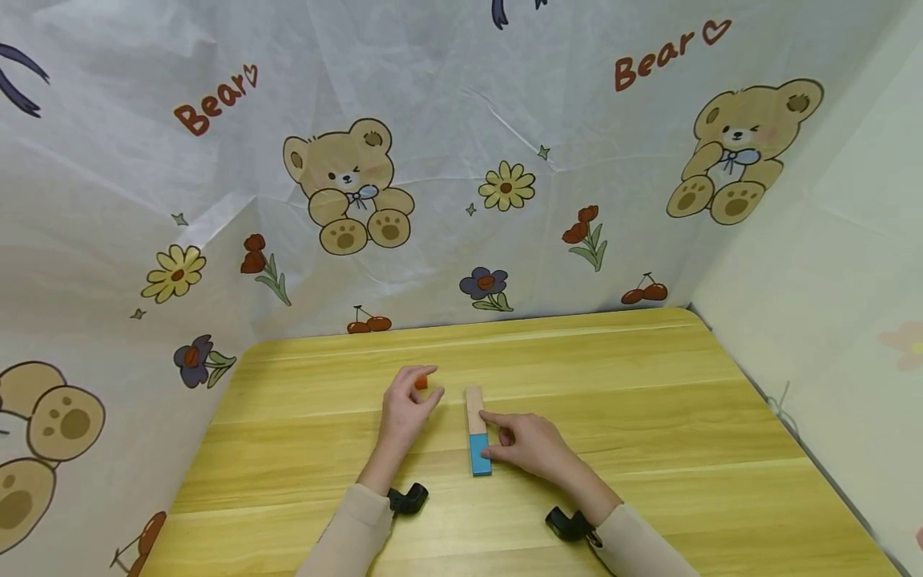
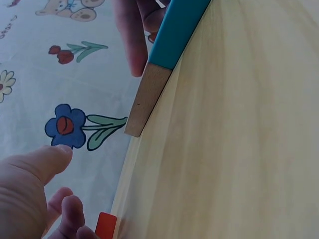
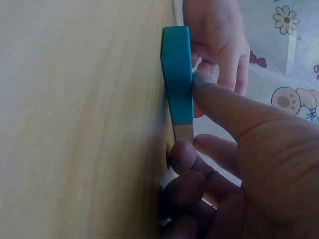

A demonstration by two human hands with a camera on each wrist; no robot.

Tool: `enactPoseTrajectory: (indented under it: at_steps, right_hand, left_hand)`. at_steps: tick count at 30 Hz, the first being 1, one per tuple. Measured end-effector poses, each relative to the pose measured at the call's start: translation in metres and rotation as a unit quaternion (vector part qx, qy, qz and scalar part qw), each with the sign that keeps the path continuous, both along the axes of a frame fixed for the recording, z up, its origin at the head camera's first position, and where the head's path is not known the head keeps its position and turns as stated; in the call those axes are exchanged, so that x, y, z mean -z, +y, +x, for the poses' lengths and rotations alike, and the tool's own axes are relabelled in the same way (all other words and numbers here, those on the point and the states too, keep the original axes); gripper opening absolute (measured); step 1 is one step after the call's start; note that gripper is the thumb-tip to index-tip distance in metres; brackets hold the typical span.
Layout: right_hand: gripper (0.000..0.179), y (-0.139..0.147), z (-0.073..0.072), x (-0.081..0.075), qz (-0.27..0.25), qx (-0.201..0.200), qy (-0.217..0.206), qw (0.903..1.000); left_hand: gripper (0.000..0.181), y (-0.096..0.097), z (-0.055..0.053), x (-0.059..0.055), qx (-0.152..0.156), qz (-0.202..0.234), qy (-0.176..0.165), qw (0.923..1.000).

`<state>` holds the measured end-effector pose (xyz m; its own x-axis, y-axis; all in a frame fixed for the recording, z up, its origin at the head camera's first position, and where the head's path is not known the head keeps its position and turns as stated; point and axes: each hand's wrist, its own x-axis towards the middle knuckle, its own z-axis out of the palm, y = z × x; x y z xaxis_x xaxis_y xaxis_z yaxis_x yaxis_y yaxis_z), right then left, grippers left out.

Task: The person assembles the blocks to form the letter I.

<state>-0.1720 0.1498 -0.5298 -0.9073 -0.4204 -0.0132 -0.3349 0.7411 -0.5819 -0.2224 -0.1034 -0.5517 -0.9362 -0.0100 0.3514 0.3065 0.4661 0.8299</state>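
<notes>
Right hand [image 1: 534, 445]: not a clasp, as I read it. Thumb touches the long side of the blue block [image 1: 479, 459], index fingertip that of the plain wooden block [image 1: 474, 409]; the two tips stand apart, both on the same side. I make out no finger on the far side, so a sideways push could slide the pair or swing one piece out of line. Uneven pressure from thumb and index would be the cause.

The two blocks lie end to end mid-table, blue nearer the person. I see no fastening at the joint; a knock there might open a gap.

Left hand [image 1: 405, 413]: thumb and fingers spread, the orange block [image 1: 421, 384] showing between them. From my end, contact there I cannot tell; fingers hide part of it. A blind close could clip its edge and tip it or send it skidding on the wooden table [image 1: 649, 385]. Bringing it across low, I'd worry about bumping the plain block's far end.
</notes>
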Motion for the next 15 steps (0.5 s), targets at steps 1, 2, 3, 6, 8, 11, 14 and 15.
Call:
enactPoseTrajectory:
  at_steps: [1, 2, 3, 6, 8, 11, 14, 15]
  right_hand:
    - [0.061, 0.0, 0.0, 0.0, 0.0, 0.0, -0.002, 1.0]
    - [0.061, 0.0, 0.0, 0.0, -0.001, -0.001, -0.001, 1.0]
    - [0.061, 0.0, 0.0, -0.001, -0.001, -0.001, -0.001, 1.0]
    - [0.061, 0.0, 0.0, -0.001, -0.002, -0.001, -0.003, 1.0]
    - [0.061, 0.0, 0.001, -0.001, -0.004, -0.002, -0.002, 1.0]
    - [0.062, -0.001, 0.001, -0.001, -0.004, 0.0, -0.008, 1.0]
    - [0.062, 0.0, 0.001, -0.002, -0.004, 0.001, -0.009, 0.9999]
    - [0.062, 0.0, 0.001, -0.002, -0.003, 0.003, -0.012, 0.9999]
  left_hand:
    - [0.036, -0.001, 0.0, 0.0, -0.005, 0.0, 0.002, 1.0]
    - [0.036, -0.002, -0.001, 0.001, -0.011, 0.0, 0.003, 0.9999]
    - [0.036, -0.004, -0.001, 0.001, -0.015, 0.004, 0.002, 0.9999]
    - [0.036, -0.009, -0.004, 0.004, -0.029, 0.012, -0.003, 0.9995]
    - [0.036, -0.012, -0.006, 0.005, -0.036, 0.016, -0.006, 0.9992]
    - [0.037, -0.017, -0.008, 0.005, -0.038, 0.018, -0.017, 0.999]
    - [0.038, -0.02, -0.009, 0.005, -0.037, 0.02, -0.029, 0.9987]
    - [0.038, -0.021, -0.009, 0.005, -0.036, 0.021, -0.034, 0.9985]
